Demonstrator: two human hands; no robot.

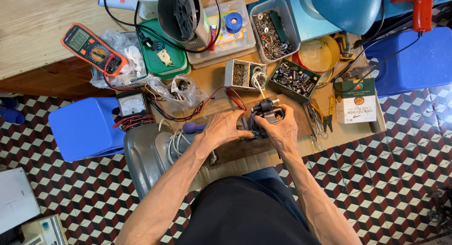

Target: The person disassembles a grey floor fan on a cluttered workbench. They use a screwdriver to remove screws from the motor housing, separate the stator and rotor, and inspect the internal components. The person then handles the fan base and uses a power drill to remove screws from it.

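A small dark electric motor (266, 112) with copper windings sits on the low wooden board (221, 87) in front of me. My left hand (225, 127) grips its left side. My right hand (282, 129) wraps its right side, fingers curled over the housing. A purple-handled screwdriver (192, 127) lies just left of my left hand. A grey plastic fan casing (146, 155) lies by my left forearm, with white cord on it.
Behind the motor stand boxes of screws (245, 74), a tray of small parts (294, 79), a clear tub of hardware (274, 30) and a fan body (181, 16). An orange multimeter (92, 48), an analogue meter (132, 104), blue stools (84, 127) and pliers (316, 125) surround the board.
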